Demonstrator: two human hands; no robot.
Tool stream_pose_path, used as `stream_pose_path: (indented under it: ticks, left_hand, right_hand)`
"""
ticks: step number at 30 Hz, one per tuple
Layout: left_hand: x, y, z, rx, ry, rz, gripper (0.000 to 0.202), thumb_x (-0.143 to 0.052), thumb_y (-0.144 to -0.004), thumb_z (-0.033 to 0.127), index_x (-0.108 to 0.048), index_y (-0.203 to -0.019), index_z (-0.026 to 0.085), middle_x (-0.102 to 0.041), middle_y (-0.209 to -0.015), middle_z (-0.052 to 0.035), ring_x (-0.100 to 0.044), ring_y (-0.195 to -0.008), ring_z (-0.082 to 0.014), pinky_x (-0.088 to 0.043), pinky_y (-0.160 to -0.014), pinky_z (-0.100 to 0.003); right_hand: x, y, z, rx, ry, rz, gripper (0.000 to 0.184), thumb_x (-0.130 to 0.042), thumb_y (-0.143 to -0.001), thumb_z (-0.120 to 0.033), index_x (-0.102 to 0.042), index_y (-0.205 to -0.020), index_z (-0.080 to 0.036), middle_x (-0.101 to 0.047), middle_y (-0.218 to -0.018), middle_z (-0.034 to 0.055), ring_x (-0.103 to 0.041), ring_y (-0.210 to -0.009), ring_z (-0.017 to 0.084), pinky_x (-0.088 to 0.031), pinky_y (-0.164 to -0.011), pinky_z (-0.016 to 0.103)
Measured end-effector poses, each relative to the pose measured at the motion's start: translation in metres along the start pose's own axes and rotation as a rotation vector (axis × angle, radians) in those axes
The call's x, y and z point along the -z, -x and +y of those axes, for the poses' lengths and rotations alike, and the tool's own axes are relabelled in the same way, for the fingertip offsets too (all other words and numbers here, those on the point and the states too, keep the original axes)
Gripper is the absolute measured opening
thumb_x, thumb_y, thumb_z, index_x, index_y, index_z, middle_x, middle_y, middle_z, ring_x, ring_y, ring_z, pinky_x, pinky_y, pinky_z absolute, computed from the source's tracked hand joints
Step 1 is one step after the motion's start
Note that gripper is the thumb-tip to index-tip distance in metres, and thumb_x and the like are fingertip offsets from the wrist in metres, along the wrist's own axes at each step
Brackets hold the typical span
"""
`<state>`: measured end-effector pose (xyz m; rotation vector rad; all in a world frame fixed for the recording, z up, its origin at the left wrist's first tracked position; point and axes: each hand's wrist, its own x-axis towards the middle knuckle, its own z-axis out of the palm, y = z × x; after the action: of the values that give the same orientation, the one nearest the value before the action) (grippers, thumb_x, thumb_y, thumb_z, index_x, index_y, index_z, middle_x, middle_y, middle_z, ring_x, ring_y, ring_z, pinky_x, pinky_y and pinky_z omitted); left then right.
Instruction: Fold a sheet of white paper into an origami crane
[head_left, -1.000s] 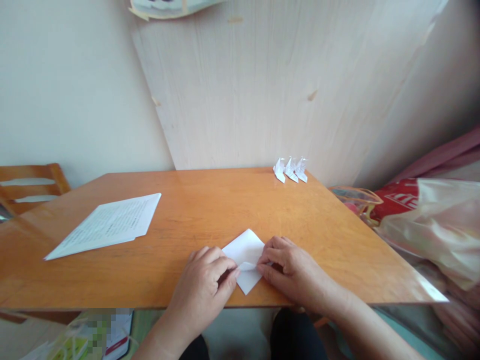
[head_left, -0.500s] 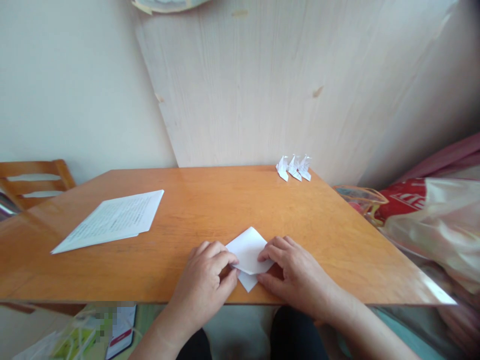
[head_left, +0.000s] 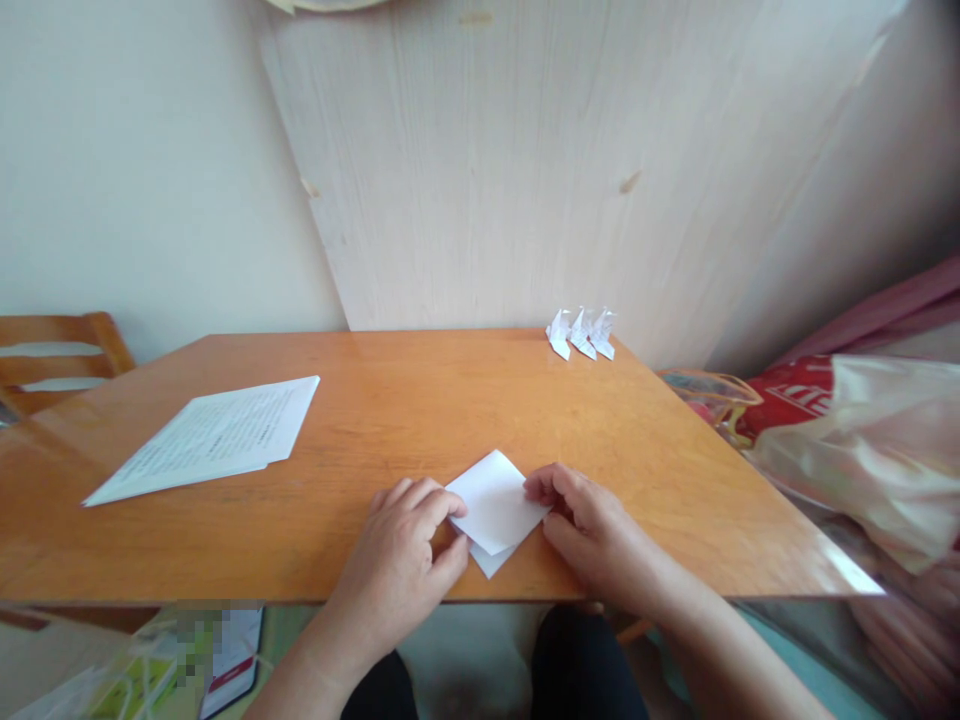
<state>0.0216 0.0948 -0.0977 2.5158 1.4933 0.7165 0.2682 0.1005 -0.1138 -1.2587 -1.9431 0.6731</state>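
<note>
A small white folded paper square [head_left: 496,505] lies diamond-wise near the front edge of the orange wooden table [head_left: 420,420]. My left hand [head_left: 401,560] has its fingers curled, with the index fingertip pressed on the paper's left corner and the thumb by its lower edge. My right hand [head_left: 589,530] has its fingers curled too, pinching the paper's right corner. A top flap lies folded over a lower layer that sticks out at the bottom.
Printed white sheets [head_left: 214,436] lie at the table's left. Three small folded paper figures [head_left: 581,334] stand at the back right by a leaning wooden board [head_left: 525,160]. Plastic bags [head_left: 847,440] are piled at the right. A wooden chair [head_left: 52,355] stands at the left.
The paper's top flap has been folded down flatter. My right hand slid from the paper's middle to its right corner, while my left hand stayed on the left corner.
</note>
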Motion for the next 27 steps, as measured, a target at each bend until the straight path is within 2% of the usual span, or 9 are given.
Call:
stream_pose_path:
  ticks: [4, 7, 11, 20, 24, 27]
  left_hand:
    - [0.002, -0.001, 0.0, -0.015, 0.002, -0.019, 0.012, -0.06, -0.086, 0.017, -0.062, -0.095, 0.025, -0.064, -0.097, -0.0012, -0.057, -0.095, -0.0229, -0.039, -0.084, -0.039]
    - [0.003, -0.001, 0.0, -0.026, -0.001, -0.034, 0.007, -0.058, -0.09, 0.019, -0.063, -0.091, 0.025, -0.065, -0.095, -0.0007, -0.057, -0.093, -0.0217, -0.038, -0.082, -0.038]
    - [0.003, -0.001, -0.001, -0.034, -0.004, -0.027, 0.012, -0.054, -0.095, 0.024, -0.064, -0.088, 0.025, -0.066, -0.091, -0.0001, -0.057, -0.09, -0.0206, -0.036, -0.079, -0.037]
    - [0.003, -0.001, -0.004, -0.005, -0.005, 0.004, 0.014, -0.052, -0.097, 0.026, -0.063, -0.088, 0.025, -0.067, -0.088, 0.0008, -0.059, -0.09, -0.0201, -0.036, -0.08, -0.036]
    - [0.002, -0.001, -0.004, 0.008, -0.012, 0.009, 0.014, -0.052, -0.097, 0.027, -0.063, -0.088, 0.024, -0.067, -0.087, 0.0012, -0.059, -0.089, -0.0202, -0.036, -0.08, -0.036]
    - [0.002, -0.001, -0.003, 0.008, -0.017, 0.009, 0.016, -0.05, -0.098, 0.028, -0.062, -0.089, 0.024, -0.067, -0.087, 0.0009, -0.059, -0.089, -0.0205, -0.035, -0.079, -0.036]
  right_hand:
    - [0.0, -0.003, 0.001, -0.061, -0.074, 0.062, 0.029, -0.046, -0.078, -0.004, -0.056, -0.098, -0.022, -0.065, -0.092, 0.0013, -0.06, -0.086, 0.017, -0.048, -0.079, 0.032]
    - [-0.001, -0.005, 0.008, -0.098, -0.176, 0.145, 0.028, -0.046, -0.081, -0.008, -0.056, -0.103, -0.022, -0.067, -0.097, 0.0022, -0.063, -0.091, 0.018, -0.049, -0.084, 0.033]
    - [-0.002, -0.006, 0.017, -0.131, -0.251, 0.227, 0.028, -0.046, -0.082, -0.012, -0.056, -0.106, -0.021, -0.068, -0.105, 0.0045, -0.064, -0.099, 0.019, -0.049, -0.092, 0.037]
    - [-0.003, -0.007, 0.023, -0.129, -0.259, 0.231, 0.028, -0.047, -0.081, -0.013, -0.059, -0.105, -0.021, -0.068, -0.104, 0.004, -0.063, -0.099, 0.018, -0.049, -0.092, 0.036]
    - [-0.001, -0.005, 0.016, -0.13, -0.219, 0.212, 0.025, -0.048, -0.082, -0.012, -0.06, -0.103, -0.021, -0.067, -0.101, 0.0032, -0.063, -0.097, 0.019, -0.049, -0.089, 0.035]
    - [0.001, -0.002, 0.005, -0.124, -0.179, 0.151, 0.024, -0.052, -0.086, -0.016, -0.06, -0.108, -0.021, -0.067, -0.103, 0.0039, -0.063, -0.093, 0.019, -0.05, -0.083, 0.034]
